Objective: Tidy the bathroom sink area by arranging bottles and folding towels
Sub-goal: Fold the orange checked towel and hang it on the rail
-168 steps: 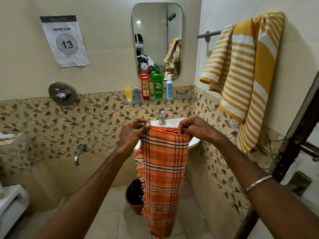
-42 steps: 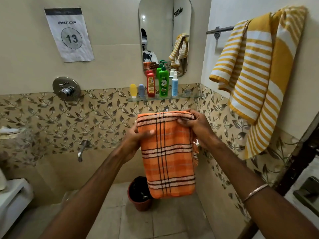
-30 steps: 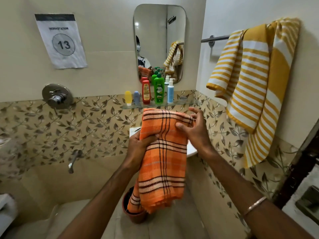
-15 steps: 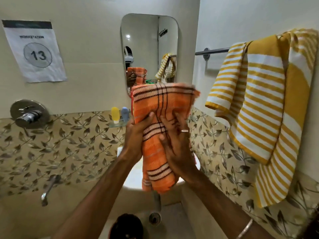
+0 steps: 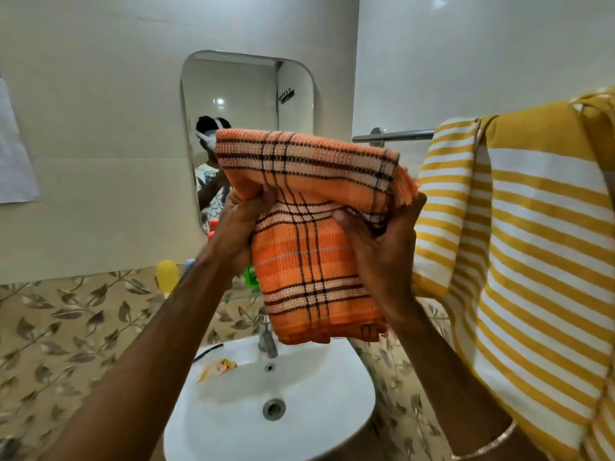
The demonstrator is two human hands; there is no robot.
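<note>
From the head view, the orange plaid towel (image 5: 312,234) is held above the sink (image 5: 349,404), folded thick; the left hand (image 5: 238,224) and right hand (image 5: 382,251) each grip a side. It looks soft, light and floppy, so holding both folded edges seems best.

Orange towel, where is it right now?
In the head view the orange towel is folded and held up in the middle by the left hand and right hand, above the white sink, left of the yellow striped towel.
</note>
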